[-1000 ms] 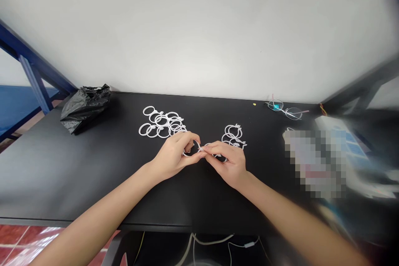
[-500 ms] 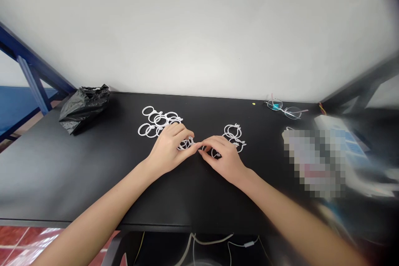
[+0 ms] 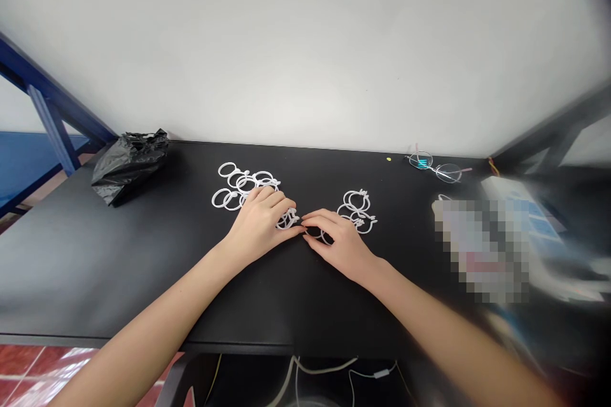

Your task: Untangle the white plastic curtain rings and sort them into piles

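Observation:
Several white plastic rings with small clip ends, like curtain rings, lie in a loose pile (image 3: 245, 184) behind my left hand (image 3: 260, 216). That hand is curled over a few more white rings (image 3: 287, 219), which show between its fingers and thumb; its thumb tip reaches toward my right hand (image 3: 341, 241). The right hand is closed in a pinch on a white ring (image 3: 314, 234), part of which its fingers hide. Behind and beside the right hand lies a second group of white rings (image 3: 358, 202). The tips of both hands nearly meet over the black table (image 3: 267, 305).
A crumpled black plastic bag (image 3: 128, 165) sits at the table's left. Eyeglasses (image 3: 446, 172) lie at the back right, near a small yellow bit (image 3: 388, 159). A white and blue package (image 3: 529, 216) and a blurred-out item (image 3: 482, 251) are at the right. Cables (image 3: 329, 369) hang below the front edge.
My right fingers have shifted slightly left, and the ring at them shows more clearly. The rings under my left hand have moved a little. The piles lie as before.

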### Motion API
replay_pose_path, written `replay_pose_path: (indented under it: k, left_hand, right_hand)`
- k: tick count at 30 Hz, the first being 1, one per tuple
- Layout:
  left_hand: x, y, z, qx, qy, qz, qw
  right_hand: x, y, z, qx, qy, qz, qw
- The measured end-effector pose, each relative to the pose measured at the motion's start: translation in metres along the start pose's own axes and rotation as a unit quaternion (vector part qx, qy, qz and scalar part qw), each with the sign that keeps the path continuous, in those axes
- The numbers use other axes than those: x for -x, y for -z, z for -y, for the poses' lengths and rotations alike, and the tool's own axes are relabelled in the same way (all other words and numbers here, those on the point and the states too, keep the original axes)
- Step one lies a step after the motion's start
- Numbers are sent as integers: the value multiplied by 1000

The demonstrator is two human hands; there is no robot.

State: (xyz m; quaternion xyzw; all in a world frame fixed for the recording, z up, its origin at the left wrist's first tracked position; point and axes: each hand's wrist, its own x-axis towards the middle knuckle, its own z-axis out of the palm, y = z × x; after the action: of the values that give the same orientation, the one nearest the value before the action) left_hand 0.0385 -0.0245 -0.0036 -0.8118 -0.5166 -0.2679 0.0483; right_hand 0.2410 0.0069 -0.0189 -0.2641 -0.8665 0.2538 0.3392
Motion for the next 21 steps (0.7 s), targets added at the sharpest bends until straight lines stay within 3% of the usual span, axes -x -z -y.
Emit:
replay_pose_path:
  k: [4,10,16,21]
  left_hand:
    - [1,-2,1,-14,3,17,1000]
    - [3,-3,1,-11,22,41,999]
    - [3,-2,0,-5,23,37,999]
    - [1,2,-5,35,13,4,999]
  right_hand:
    - [0,0,1,-14,-5,-10,1000]
    - [-3,0,4,-43,13,-113,993]
    - [-7,5,10,-49,6,-173,984]
    - [-6,5,10,-50,18,-179,982]
